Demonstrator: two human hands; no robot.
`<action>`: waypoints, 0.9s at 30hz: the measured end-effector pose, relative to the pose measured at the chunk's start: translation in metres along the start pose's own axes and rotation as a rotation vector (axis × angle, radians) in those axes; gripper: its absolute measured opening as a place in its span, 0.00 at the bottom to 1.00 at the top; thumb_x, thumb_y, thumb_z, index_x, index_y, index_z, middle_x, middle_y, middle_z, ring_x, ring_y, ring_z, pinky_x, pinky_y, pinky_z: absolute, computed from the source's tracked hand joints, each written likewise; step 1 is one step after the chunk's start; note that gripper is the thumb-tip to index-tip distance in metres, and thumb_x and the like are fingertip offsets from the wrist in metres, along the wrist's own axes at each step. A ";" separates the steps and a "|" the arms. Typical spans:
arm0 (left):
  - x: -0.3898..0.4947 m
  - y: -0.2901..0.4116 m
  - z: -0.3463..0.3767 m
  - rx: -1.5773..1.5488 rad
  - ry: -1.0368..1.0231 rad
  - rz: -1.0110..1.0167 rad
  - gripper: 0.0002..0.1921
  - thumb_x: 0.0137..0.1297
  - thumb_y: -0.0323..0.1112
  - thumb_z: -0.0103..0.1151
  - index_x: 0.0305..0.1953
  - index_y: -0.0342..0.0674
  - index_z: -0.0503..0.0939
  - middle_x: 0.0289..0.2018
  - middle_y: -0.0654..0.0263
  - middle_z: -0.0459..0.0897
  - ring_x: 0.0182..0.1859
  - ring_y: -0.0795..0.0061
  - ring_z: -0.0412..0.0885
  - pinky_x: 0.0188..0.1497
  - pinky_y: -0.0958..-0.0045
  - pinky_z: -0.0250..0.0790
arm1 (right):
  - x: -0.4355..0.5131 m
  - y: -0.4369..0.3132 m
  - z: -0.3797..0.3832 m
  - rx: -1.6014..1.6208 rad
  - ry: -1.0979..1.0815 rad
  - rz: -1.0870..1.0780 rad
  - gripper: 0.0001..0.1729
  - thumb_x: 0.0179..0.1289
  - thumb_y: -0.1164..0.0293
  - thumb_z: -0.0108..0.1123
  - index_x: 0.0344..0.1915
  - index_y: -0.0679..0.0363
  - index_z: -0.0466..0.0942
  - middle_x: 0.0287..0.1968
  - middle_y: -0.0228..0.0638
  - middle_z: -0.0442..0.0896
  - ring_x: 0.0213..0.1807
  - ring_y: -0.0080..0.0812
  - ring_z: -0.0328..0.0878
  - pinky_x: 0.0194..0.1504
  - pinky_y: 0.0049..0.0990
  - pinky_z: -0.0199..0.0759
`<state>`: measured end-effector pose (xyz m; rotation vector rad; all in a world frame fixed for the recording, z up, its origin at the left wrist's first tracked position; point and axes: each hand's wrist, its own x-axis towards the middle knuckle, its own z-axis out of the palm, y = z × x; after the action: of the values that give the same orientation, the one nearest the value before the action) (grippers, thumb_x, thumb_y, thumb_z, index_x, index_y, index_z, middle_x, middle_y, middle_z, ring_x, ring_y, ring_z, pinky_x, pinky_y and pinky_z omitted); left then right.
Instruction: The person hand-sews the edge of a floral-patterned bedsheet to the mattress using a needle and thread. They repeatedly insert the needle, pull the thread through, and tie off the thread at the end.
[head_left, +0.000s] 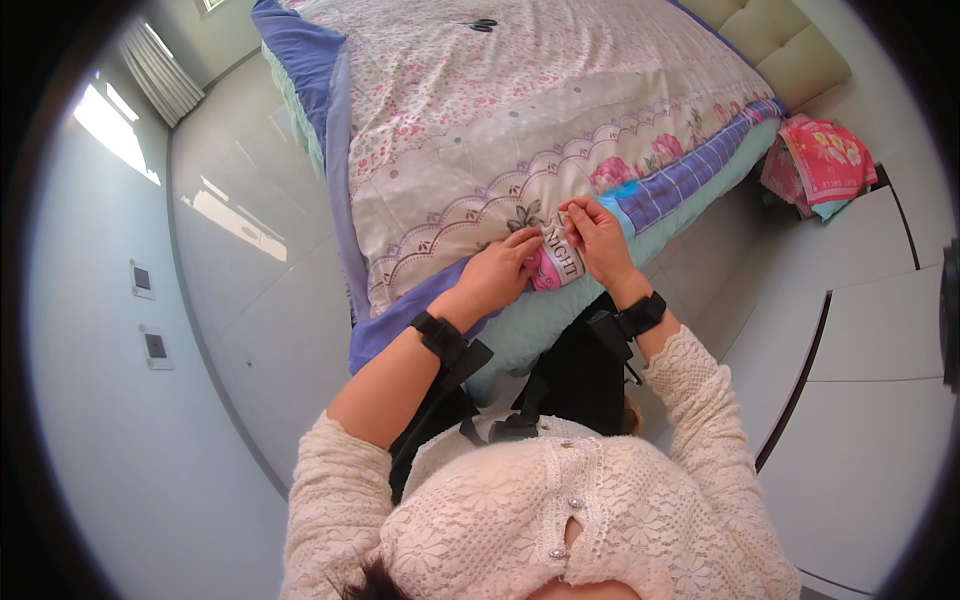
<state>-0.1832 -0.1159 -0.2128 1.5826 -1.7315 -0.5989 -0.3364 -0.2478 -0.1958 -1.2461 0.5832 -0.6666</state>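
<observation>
Both my hands are at the near edge of a bed, on its layered fabrics. My left hand presses with its fingers on the left edge of a piece of fabric with pink and white print and large lettering. My right hand has thumb and forefinger pinched together just above that piece's upper right part; a small yellowish thing shows at the fingertips, too small to name. Beneath lies a floral bedspread with a scalloped pattern. A light blue fabric lies beside my right hand, next to a purple checked fabric.
Black-handled scissors lie far back on the bedspread. Pale green bedding hangs at the near edge. Folded pink and red fabrics rest on a white cabinet at right. A padded headboard stands at upper right.
</observation>
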 end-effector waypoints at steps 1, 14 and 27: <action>0.000 0.001 -0.001 -0.002 -0.018 -0.012 0.23 0.59 0.30 0.55 0.58 0.41 0.72 0.62 0.62 0.69 0.54 0.54 0.76 0.54 0.60 0.71 | 0.000 -0.001 -0.001 0.029 0.010 0.007 0.09 0.72 0.69 0.51 0.43 0.61 0.77 0.26 0.24 0.74 0.25 0.14 0.68 0.28 0.14 0.63; 0.032 0.000 0.007 -0.486 0.074 -0.254 0.05 0.62 0.27 0.55 0.39 0.34 0.77 0.26 0.66 0.80 0.27 0.79 0.76 0.32 0.74 0.70 | -0.002 -0.015 -0.015 -0.123 0.169 0.072 0.10 0.72 0.67 0.51 0.44 0.58 0.78 0.35 0.25 0.80 0.36 0.18 0.78 0.37 0.18 0.74; 0.043 -0.001 0.024 -0.515 0.178 -0.256 0.21 0.62 0.26 0.57 0.57 0.36 0.69 0.34 0.64 0.78 0.34 0.77 0.77 0.36 0.75 0.70 | -0.002 -0.023 0.001 -0.086 0.085 0.105 0.10 0.72 0.65 0.51 0.42 0.58 0.77 0.35 0.28 0.82 0.36 0.20 0.81 0.36 0.20 0.75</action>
<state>-0.2002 -0.1616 -0.2209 1.4362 -1.1319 -0.9149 -0.3400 -0.2494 -0.1732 -1.2625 0.7496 -0.6142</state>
